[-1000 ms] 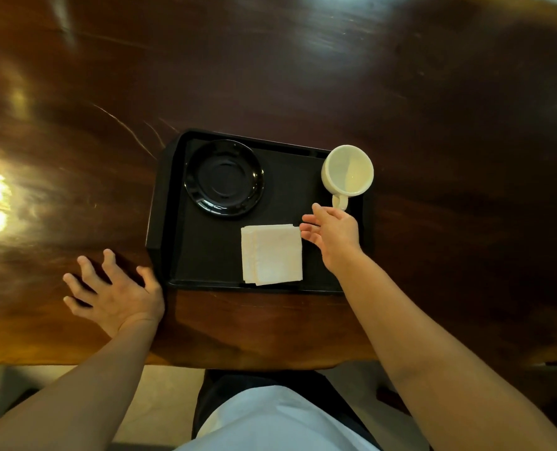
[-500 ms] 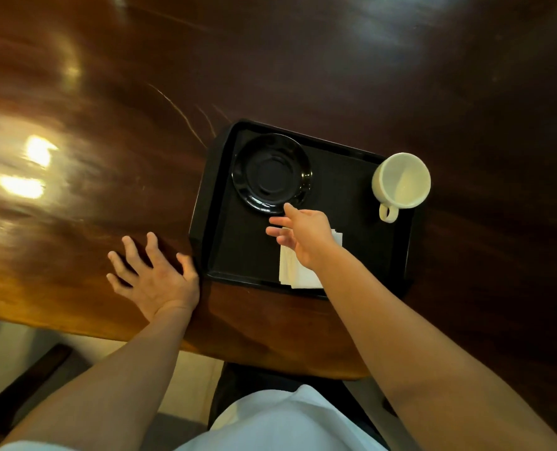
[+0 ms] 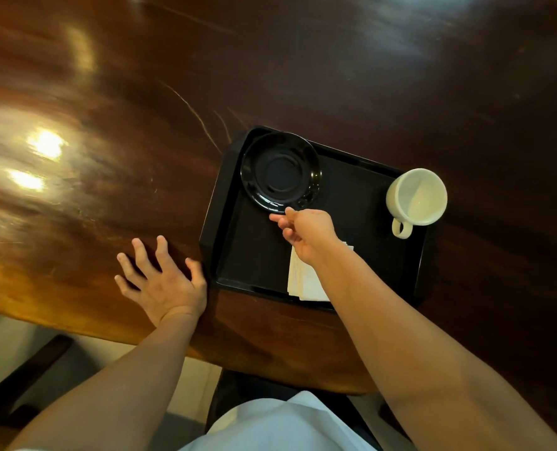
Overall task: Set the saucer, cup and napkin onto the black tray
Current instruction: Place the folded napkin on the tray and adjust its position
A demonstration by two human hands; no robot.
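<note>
Saucer [image 3: 280,172], at black tray [image 3: 410,275] far-left corner, is approached by the narrowly parted, empty right hand [image 3: 306,234], presumably for regripping.

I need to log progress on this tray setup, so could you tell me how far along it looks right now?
Nearly finished, it seems. The saucer, cup and napkin all sit on the black tray. In hand: the right hand reaches to the saucer's near rim, fingertips at its edge, perhaps adjusting it; the left hand lies flat on the table beside the tray. Nothing obvious is left to load.
</note>
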